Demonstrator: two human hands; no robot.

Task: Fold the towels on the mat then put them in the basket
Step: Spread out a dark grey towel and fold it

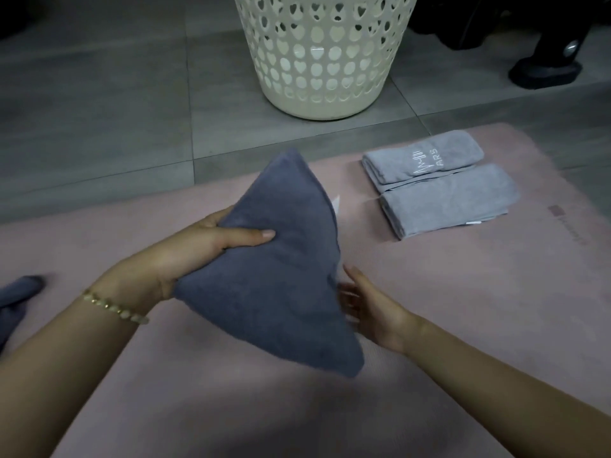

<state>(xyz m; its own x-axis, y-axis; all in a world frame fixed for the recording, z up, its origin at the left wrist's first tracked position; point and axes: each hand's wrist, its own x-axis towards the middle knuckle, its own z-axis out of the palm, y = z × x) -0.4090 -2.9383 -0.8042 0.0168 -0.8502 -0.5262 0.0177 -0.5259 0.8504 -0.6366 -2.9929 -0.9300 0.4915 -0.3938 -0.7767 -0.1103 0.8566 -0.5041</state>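
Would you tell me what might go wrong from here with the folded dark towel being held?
1. Only the left hand grips the dark blue towel, at one side; its ends hang free, so the fold may open.
2. The right hand is open beside it, so a slip might go uncaught.
3. The basket stands beyond the mat; a short drop could hit the floor.

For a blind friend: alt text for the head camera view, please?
A person's left hand holds a folded dark blue towel over a pink mat, the open right hand beside it. Two folded grey towels lie on the mat, a white basket beyond.
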